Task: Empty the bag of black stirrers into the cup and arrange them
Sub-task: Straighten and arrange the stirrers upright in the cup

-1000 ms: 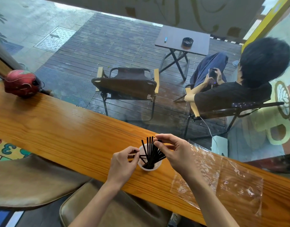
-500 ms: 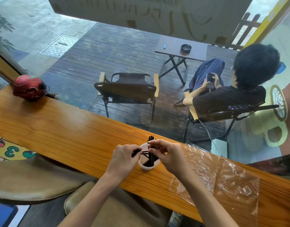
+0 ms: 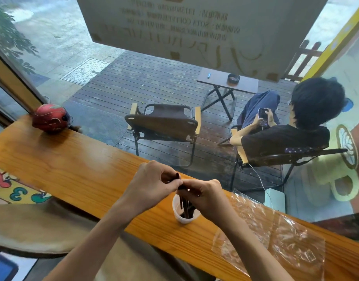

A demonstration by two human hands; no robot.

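A small white cup point(image 3: 179, 217) stands on the wooden counter point(image 3: 77, 169) with black stirrers point(image 3: 184, 205) upright in it. My left hand point(image 3: 152, 183) and my right hand point(image 3: 205, 194) meet just above the cup, and both pinch the gathered tops of the stirrers. One stirrer tip point(image 3: 177, 175) sticks up between my left fingers. My hands hide most of the bundle. The clear plastic bag point(image 3: 272, 238) lies flat on the counter to the right of the cup.
A red helmet-shaped object point(image 3: 49, 118) sits at the counter's far left end. A glass window runs along the counter's far edge; outside are folding chairs, a small table and a seated person. Padded stools point(image 3: 32, 230) stand below the counter's near edge.
The fanned-out stirrers have been drawn together into a tight bundle. Both hands have closed in over the cup, and the camera has tilted up.
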